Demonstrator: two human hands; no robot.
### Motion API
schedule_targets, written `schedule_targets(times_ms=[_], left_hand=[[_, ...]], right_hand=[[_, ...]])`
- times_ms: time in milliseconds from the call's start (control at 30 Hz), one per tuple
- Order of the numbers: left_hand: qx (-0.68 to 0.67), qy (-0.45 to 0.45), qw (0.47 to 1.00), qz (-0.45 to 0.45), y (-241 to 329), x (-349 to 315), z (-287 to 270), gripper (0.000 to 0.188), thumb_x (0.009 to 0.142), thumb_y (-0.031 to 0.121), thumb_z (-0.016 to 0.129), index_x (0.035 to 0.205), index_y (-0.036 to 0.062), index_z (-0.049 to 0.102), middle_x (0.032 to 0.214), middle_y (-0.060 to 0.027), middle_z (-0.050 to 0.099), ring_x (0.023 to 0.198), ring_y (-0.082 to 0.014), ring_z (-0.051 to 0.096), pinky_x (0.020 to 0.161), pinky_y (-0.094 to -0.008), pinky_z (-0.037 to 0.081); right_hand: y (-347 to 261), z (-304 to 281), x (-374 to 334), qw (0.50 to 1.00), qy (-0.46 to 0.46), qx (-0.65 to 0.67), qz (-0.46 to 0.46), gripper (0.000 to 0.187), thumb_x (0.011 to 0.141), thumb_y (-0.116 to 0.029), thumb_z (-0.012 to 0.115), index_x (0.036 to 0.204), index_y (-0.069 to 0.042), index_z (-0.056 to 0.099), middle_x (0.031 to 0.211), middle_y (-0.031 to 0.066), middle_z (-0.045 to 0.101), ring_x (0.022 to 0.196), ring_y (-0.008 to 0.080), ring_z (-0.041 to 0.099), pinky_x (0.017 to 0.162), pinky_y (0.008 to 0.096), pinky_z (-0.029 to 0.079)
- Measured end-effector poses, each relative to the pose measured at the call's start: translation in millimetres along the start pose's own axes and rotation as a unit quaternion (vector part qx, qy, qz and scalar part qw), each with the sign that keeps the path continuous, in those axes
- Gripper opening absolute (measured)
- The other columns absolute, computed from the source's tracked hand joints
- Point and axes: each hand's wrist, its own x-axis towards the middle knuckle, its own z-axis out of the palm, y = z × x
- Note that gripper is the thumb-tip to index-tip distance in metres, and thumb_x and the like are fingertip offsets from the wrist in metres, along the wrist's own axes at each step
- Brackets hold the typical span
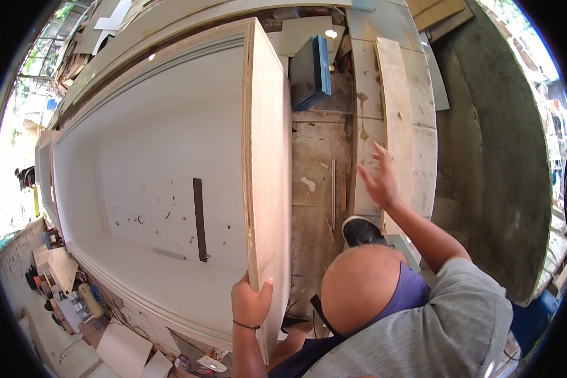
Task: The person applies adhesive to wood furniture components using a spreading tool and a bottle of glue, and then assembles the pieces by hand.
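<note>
A large wooden box-like cabinet (268,189) with a white interior (151,145) lies open side up on the left. My left hand (251,303) is closed around the near part of its right side panel, thumb on the outer face and fingers toward the inside. My right hand (379,178) is raised with spread fingers and holds nothing. It appears beside a long pale wooden plank (397,107) on a tiled ledge (366,75); whether it touches either I cannot tell. Inside the cabinet show a dark narrow strip (199,220), a small grey strip (169,253) and scattered dark bits.
Blue-edged panels (312,72) stand beyond the cabinet's right side. Thin rods (333,195) lie on the stained floor between cabinet and ledge, near my shoe (362,230). My bent knee (359,283) is close by. A large dark grey slab (491,164) borders the right. Tools and boards (75,309) clutter the lower left.
</note>
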Motion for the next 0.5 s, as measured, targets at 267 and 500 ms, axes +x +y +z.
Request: schedule_targets(times_ms=[267, 500], left_hand=[[-0.016, 0.018, 0.998, -0.056, 8, -7, -4, 0.033, 0.075, 0.016, 0.06, 0.1, -0.0058, 0.06, 0.087, -0.0238, 0.064, 0.084, -0.0369, 0.064, 0.072, -0.0376, 0.049], [-0.018, 0.063, 0.995, -0.077, 6, -8, 4, 0.035, 0.072, 0.017, 0.065, 0.1, -0.0044, 0.061, 0.085, -0.021, 0.066, 0.08, -0.0314, 0.066, 0.071, -0.0352, 0.05]], right_hand=[[-39, 115, 211, 0.974, 0.017, 0.011, 0.224, 0.084, 0.064, -0.049, 0.072, 0.123, 0.004, 0.043, 0.11, 0.0233, 0.058, 0.105, 0.0325, 0.056, 0.087, 0.0371, 0.045], [-27, 112, 241, 0.988, 0.007, -0.101, 0.12, 0.042, 0.068, -0.036, 0.07, 0.082, 0.002, 0.061, 0.069, 0.0132, 0.062, 0.057, 0.0225, 0.061, 0.054, 0.0342, 0.05]])
